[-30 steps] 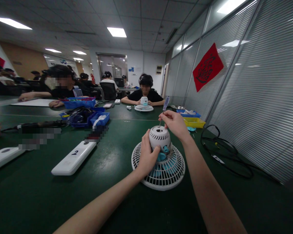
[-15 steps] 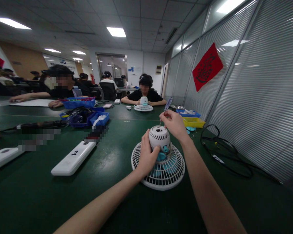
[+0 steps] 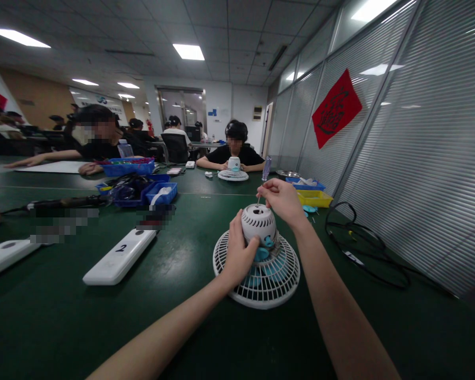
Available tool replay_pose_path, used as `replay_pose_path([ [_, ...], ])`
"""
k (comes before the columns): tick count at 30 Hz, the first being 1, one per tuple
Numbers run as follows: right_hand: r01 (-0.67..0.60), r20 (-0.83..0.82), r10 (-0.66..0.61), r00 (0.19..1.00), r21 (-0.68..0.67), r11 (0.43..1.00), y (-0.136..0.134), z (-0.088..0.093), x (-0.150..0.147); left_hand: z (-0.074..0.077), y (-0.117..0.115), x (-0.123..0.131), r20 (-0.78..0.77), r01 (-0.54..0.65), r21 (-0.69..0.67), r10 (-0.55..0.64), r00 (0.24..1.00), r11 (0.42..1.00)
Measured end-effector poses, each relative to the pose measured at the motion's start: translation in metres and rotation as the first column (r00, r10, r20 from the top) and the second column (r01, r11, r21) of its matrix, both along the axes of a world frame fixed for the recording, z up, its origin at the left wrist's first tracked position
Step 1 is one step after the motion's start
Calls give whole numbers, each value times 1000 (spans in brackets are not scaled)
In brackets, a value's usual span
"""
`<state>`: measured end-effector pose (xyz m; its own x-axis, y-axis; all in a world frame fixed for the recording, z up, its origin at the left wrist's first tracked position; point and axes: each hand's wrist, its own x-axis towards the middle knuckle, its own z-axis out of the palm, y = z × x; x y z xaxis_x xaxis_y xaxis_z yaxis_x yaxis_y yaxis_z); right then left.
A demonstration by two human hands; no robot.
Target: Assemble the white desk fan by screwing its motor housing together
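Note:
A white fan (image 3: pixel 260 227) with light blue blades rests grille-down on the green table, its motor housing on top. My left hand (image 3: pixel 239 250) is closed around the left side of that housing. Above it, my right hand (image 3: pixel 279 198) pinches the shaft of a screwdriver (image 3: pixel 266 168), whose clear purplish handle points up. The screwdriver's tip reaches down to the top of the housing, near a dark opening; whether a screw is there is too small to tell.
Blue bins (image 3: pixel 132 190) holding cables and parts stand at the left. A white case marked 2 (image 3: pixel 119 258) lies nearer. At the right are a yellow tray (image 3: pixel 314 199), blue pieces (image 3: pixel 310 209) and a coiled black cable (image 3: pixel 364 258). Opposite, a person (image 3: pixel 235 148) sits behind another fan (image 3: pixel 233 171).
The screwdriver handle has swung slightly left and become more upright. My right fingers have shifted a little on the shaft. My left hand and the fan have stayed in place.

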<state>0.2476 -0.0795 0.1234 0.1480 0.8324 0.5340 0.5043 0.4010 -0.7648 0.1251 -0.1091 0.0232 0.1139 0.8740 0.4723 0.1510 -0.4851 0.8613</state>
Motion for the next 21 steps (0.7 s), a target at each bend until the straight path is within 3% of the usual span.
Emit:
replay_pose_path([
  [11, -51, 11, 51, 999, 1, 999, 3, -3, 2, 0, 0, 0, 0, 7, 3, -7, 1000, 1000],
  [21, 50, 107, -54, 993, 43, 998, 0, -2, 2, 2, -2, 0, -12, 9, -22, -10, 1000, 1000],
])
